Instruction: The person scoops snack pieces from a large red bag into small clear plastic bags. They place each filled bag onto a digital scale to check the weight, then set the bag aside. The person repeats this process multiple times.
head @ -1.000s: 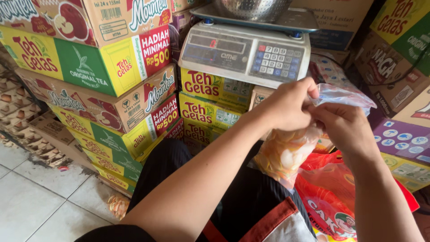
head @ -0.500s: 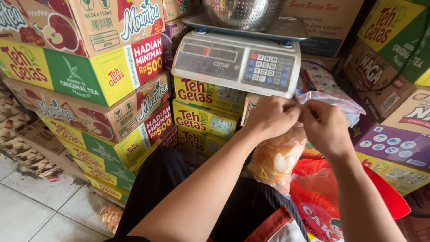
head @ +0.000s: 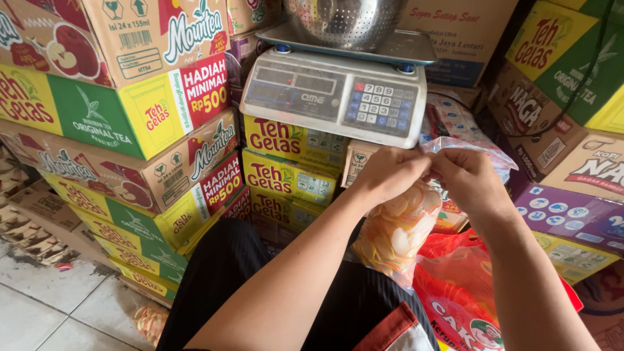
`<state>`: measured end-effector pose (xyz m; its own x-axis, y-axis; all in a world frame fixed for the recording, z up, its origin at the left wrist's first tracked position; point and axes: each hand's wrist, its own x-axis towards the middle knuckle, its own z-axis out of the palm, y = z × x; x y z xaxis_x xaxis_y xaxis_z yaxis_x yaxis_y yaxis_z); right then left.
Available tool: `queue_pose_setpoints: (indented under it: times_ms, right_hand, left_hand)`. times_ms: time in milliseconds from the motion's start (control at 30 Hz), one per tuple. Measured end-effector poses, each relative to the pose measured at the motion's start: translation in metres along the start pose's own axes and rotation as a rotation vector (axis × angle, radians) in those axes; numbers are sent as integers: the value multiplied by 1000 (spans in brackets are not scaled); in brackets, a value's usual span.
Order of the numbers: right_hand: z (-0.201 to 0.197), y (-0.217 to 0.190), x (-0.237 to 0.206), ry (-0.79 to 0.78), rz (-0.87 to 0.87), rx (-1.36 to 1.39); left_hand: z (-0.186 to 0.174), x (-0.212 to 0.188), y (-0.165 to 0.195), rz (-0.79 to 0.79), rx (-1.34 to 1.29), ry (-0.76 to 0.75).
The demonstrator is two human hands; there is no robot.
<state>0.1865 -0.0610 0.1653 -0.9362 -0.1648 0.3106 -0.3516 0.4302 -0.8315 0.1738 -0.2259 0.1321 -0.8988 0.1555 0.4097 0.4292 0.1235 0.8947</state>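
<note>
Scale ahead on boxes, bag held below it.
Colander (head: 344, 23) sits on the scale (head: 335, 94), scale on stacked cartons (head: 289, 162). Taller carton stack (head: 110, 110) left, more cartons (head: 572, 130) right. Left hand (head: 390, 172) and right hand (head: 471, 182) meet at the bag (head: 396, 234) top, before the scale; printed sack (head: 455, 299) below right.

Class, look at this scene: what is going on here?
A person's left hand and right hand pinch the top of a clear plastic bag of pale round crackers, held above the lap. Behind it a digital scale with a metal colander sits on stacked cartons. A red bag lies below.
</note>
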Motion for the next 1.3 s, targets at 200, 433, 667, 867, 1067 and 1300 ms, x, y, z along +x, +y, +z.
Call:
queue_pose_setpoints:
  times_ms: [200, 433, 667, 867, 1067, 1300]
  right_hand:
    - [4, 7, -1, 1, -12, -16]
    - [3, 9, 6, -17, -52, 92]
    - [-12, 10, 8, -6, 281, 341]
    - [-28, 13, 10, 24, 305, 88]
    - [-17, 11, 11, -137, 297, -362]
    - [-1, 11, 6, -54, 54, -340]
  left_hand:
    - [8, 14, -5, -239, -83, 32]
    - [13, 10, -20, -144, -97, 57]
    - [8, -3, -6, -133, -136, -19]
    - [7, -13, 4, -33, 71, 91]
    - [1, -16, 11, 31, 272, 199]
    - [-5, -18, 13, -8, 323, 82]
